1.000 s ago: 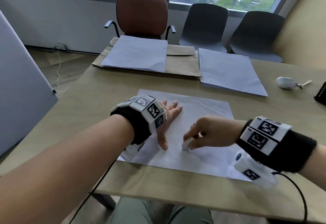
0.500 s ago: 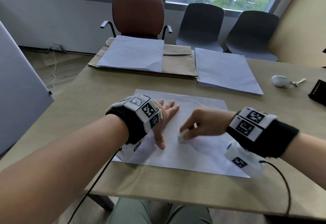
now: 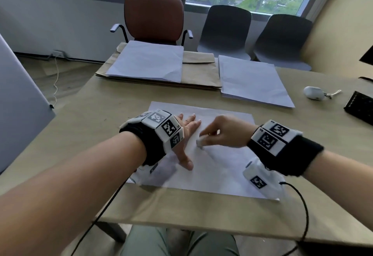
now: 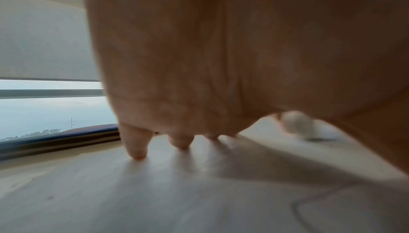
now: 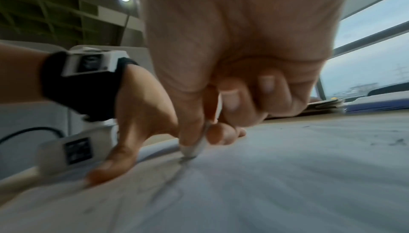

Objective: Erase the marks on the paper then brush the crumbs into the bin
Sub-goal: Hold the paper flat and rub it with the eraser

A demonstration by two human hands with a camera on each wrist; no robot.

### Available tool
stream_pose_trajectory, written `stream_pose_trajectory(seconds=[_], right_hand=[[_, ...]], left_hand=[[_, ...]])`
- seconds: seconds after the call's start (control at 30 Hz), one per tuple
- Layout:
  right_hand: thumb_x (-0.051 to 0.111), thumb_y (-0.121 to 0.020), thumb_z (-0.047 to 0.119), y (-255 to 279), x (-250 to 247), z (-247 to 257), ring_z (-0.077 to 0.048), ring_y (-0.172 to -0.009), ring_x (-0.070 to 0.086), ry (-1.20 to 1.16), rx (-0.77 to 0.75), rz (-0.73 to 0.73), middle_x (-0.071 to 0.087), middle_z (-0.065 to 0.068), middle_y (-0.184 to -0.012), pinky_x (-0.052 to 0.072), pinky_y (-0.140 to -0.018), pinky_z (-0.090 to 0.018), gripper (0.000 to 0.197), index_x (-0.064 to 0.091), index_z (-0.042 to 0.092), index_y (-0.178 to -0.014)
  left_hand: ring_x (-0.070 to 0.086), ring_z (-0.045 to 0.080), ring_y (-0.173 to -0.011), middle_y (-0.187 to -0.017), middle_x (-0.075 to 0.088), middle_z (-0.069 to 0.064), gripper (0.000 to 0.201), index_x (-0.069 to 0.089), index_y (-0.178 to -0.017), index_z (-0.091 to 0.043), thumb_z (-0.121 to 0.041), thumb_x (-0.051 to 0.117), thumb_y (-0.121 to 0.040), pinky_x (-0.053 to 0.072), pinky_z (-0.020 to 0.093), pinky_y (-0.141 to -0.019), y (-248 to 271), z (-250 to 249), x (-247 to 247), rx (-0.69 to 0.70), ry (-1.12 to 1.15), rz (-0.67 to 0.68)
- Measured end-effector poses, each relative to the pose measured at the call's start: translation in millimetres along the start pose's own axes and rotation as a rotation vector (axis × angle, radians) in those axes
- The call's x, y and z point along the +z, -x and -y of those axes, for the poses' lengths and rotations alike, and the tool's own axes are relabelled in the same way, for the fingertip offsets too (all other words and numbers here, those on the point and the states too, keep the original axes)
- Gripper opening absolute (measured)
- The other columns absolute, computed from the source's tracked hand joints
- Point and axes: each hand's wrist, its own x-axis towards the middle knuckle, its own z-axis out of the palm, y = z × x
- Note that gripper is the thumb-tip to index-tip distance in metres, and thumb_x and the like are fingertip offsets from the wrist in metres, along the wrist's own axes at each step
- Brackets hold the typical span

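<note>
The desk (image 3: 105, 114) is pale wood under a wide window, with three chairs pushed up to its far edge and two stacks of paper lying back there. In front of me lies the sheet of paper (image 3: 222, 167) I'm working on, close to the near edge of the desk. My left hand (image 3: 187, 132) is spread flat on it, fingers straight, thumb splayed toward me, pinning the left part. My right hand (image 3: 224, 132) pinches a small white eraser (image 3: 200, 142) between thumb and fingertips, its tip down on the sheet just beside my left thumb.

From the right wrist view I can see faint pencil marks (image 5: 177, 172) running from under the eraser toward the camera, so there is more to rub out.

The risk, I think, is the sheet itself. If I push hard away from the pinning hand, the unheld right side could buckle or crease, even tear. Rubbing toward my thumb could bump it and shift my hold. The crumbs worry me too: a careless stroke may scatter them off the near edge onto my lap. I cannot see a bin anywhere in view.
</note>
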Motion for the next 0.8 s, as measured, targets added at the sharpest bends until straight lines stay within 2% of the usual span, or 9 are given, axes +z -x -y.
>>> stream_pose_trajectory(seconds=[0.07,0.17,0.3,0.37,0.43,0.5,0.6,0.7,0.8], right_hand=[[0.062,-0.083,0.033,-5,3,0,-0.006,-0.051,0.046,-0.021,0.001,-0.064,0.055,0.007,-0.058,0.035,-0.058,-0.02,0.023,0.074,0.017,-0.094],[0.059,-0.086,0.032,13,9,7,-0.01,-0.059,0.047,0.012,-0.107,0.06,0.067,-0.006,-0.075,0.035,-0.06,-0.013,0.022,0.073,0.017,-0.095],[0.059,-0.085,0.033,27,4,11,-0.008,-0.068,0.051,0.004,-0.096,0.261,0.068,0.005,-0.078,0.036,-0.067,-0.006,0.024,0.07,0.023,-0.104],[0.06,-0.085,0.032,13,-1,9,-0.009,-0.063,0.048,0.035,-0.068,0.198,0.062,0.008,-0.072,0.038,-0.065,-0.014,0.024,0.07,0.023,-0.105],[0.062,-0.084,0.031,-4,-5,3,-0.009,-0.065,0.045,-0.001,-0.054,0.051,0.063,-0.006,-0.075,0.037,-0.067,-0.023,0.021,0.072,0.023,-0.101],[0.063,-0.083,0.03,-12,-5,-2,-0.013,-0.068,0.046,-0.039,-0.059,-0.005,0.064,-0.012,-0.079,0.037,-0.064,-0.019,0.02,0.072,0.023,-0.1],[0.06,-0.085,0.031,2,-3,-12,-0.01,-0.069,0.048,0.026,-0.097,0.156,0.064,0.002,-0.078,0.036,-0.066,-0.009,0.021,0.07,0.025,-0.103],[0.061,-0.083,0.036,20,-7,-19,-0.012,-0.078,0.056,0.065,-0.11,0.32,0.069,0.004,-0.088,0.043,-0.079,-0.021,0.02,0.07,0.031,-0.101],[0.061,-0.084,0.034,5,-7,-14,-0.013,-0.077,0.054,0.075,-0.094,0.204,0.068,0.0,-0.09,0.042,-0.077,-0.023,0.023,0.069,0.028,-0.105]], left_hand=[[-0.016,0.03,-0.145,-0.156,-0.025,0.001,0.13,-0.021,-0.148,-0.018,-0.061,0.071,-0.067,0.001,0.05,-0.117,0,-1,1,-0.004,0.007,-0.006],[-0.017,0.029,-0.145,-0.156,-0.026,-0.001,0.131,-0.022,-0.147,-0.019,-0.06,0.072,-0.066,0.001,0.051,-0.117,0,0,0,0.001,0.016,0.005],[-0.018,0.03,-0.145,-0.155,-0.027,0.001,0.131,-0.023,-0.147,-0.018,-0.058,0.073,-0.067,0.001,0.052,-0.116,-1,-4,-2,-0.003,0.003,0.025],[-0.016,0.032,-0.145,-0.156,-0.025,0.006,0.131,-0.023,-0.147,-0.015,-0.06,0.071,-0.068,0.0,0.05,-0.117,-1,-8,-2,-0.01,-0.047,0.01],[-0.016,0.033,-0.145,-0.156,-0.023,0.011,0.127,-0.022,-0.147,-0.011,-0.06,0.068,-0.071,-0.002,0.045,-0.117,3,-13,-4,-0.009,-0.095,-0.013],[-0.016,0.031,-0.145,-0.156,-0.023,0.01,0.124,-0.021,-0.147,-0.012,-0.058,0.067,-0.074,-0.003,0.043,-0.117,7,-13,-4,-0.004,-0.087,-0.013],[-0.016,0.029,-0.145,-0.156,-0.025,0.003,0.128,-0.023,-0.147,-0.015,-0.059,0.069,-0.07,0.001,0.047,-0.117,8,-7,-5,-0.008,-0.022,0.016],[-0.017,0.029,-0.145,-0.155,-0.028,0.0,0.13,-0.025,-0.146,-0.017,-0.058,0.071,-0.069,0.001,0.051,-0.117,5,-5,-5,0.0,0.004,0.042],[-0.018,0.029,-0.145,-0.155,-0.028,0.001,0.129,-0.025,-0.146,-0.016,-0.057,0.071,-0.07,0.001,0.051,-0.117,8,-9,-8,0.003,-0.002,0.049]])
